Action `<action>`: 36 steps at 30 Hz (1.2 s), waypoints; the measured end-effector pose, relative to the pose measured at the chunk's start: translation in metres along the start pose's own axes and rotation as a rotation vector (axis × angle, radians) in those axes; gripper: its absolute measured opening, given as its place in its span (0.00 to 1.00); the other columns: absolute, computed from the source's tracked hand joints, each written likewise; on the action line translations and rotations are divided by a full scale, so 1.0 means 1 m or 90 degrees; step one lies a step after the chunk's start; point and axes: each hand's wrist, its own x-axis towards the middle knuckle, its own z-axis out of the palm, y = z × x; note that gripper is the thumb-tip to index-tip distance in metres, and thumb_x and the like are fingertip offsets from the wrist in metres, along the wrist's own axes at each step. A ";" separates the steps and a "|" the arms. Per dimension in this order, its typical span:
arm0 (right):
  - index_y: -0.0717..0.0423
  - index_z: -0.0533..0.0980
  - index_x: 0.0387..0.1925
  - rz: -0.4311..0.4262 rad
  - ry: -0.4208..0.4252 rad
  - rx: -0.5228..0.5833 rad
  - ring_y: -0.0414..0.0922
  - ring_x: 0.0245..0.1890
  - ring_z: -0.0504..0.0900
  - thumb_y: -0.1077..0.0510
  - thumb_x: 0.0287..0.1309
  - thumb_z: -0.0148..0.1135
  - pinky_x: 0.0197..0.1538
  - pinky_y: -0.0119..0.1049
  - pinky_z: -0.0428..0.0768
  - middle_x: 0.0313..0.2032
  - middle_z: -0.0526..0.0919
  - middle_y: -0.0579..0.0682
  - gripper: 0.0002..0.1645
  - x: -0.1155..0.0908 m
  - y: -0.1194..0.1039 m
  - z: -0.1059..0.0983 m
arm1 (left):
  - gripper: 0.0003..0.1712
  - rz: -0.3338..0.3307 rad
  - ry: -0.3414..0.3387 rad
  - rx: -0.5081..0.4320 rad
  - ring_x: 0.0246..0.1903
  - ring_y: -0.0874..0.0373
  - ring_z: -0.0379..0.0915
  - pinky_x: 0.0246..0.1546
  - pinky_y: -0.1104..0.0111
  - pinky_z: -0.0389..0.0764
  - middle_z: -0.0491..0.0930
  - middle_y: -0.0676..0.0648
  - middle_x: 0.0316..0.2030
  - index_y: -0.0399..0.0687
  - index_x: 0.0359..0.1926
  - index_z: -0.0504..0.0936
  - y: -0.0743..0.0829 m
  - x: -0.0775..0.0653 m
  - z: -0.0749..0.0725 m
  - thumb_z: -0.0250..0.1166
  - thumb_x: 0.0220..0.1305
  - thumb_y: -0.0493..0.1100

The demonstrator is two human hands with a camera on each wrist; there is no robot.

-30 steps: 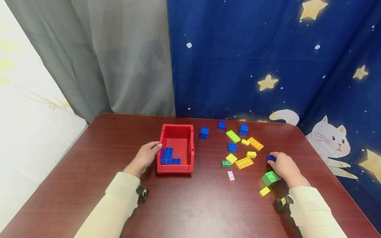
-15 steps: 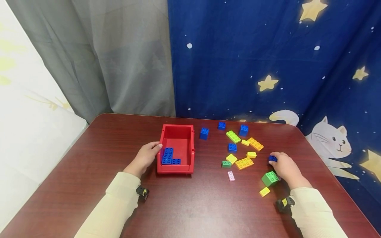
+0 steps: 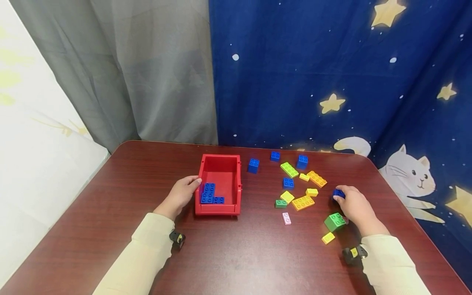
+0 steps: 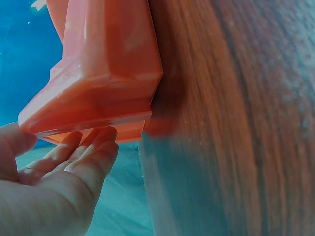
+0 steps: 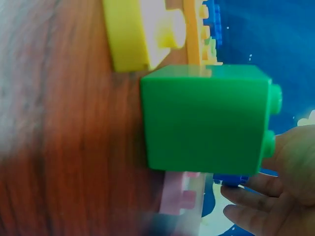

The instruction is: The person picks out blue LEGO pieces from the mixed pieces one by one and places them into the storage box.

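In the head view my left hand (image 3: 181,194) holds the left wall of a red bin (image 3: 217,210), thumb over the rim. The left wrist view shows its fingers (image 4: 98,155) under the rim of the bin (image 4: 108,73), along the outside. Several blue bricks (image 3: 207,193) lie in the bin's near-left part. On the right of the table, my right hand (image 3: 355,207) pinches a blue brick (image 3: 338,194) between thumb and fingers. A green brick (image 3: 334,221) stands just nearer than that hand; in the right wrist view the green brick (image 5: 206,120) hides much of the blue brick (image 5: 230,180).
Between bin and right hand lie loose blue bricks (image 3: 288,183), orange plates (image 3: 303,203), a lime plate (image 3: 289,169), yellow bricks (image 3: 287,197), a small green brick (image 3: 280,203) and a pink one (image 3: 286,218). Another pink brick (image 5: 173,192) stands behind the green brick. Curtains hang behind the table.
My right hand has shifted slightly away from me with the blue brick in its fingers. The left hand and the bin look unmoved.
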 end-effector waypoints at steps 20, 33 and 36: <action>0.70 0.69 0.58 -0.058 0.055 0.016 0.69 0.54 0.71 0.61 0.63 0.61 0.56 0.65 0.70 0.55 0.70 0.73 0.26 -0.010 -0.039 -0.020 | 0.30 -0.010 0.003 -0.006 0.66 0.37 0.58 0.62 0.46 0.66 0.63 0.34 0.67 0.40 0.71 0.61 0.001 -0.001 0.001 0.48 0.75 0.50; 0.68 0.71 0.57 -0.131 0.095 0.035 0.66 0.54 0.73 0.63 0.61 0.63 0.55 0.63 0.73 0.55 0.72 0.69 0.24 -0.017 -0.072 -0.027 | 0.30 -0.012 0.007 -0.007 0.67 0.37 0.58 0.62 0.45 0.66 0.63 0.35 0.67 0.40 0.71 0.61 -0.001 0.001 0.001 0.48 0.75 0.51; 0.68 0.71 0.58 -0.145 0.104 0.039 0.65 0.54 0.73 0.63 0.60 0.63 0.55 0.63 0.73 0.55 0.73 0.68 0.25 -0.019 -0.079 -0.027 | 0.30 -0.010 0.009 -0.009 0.67 0.37 0.58 0.62 0.45 0.66 0.63 0.35 0.67 0.40 0.70 0.61 0.000 0.001 0.001 0.48 0.74 0.51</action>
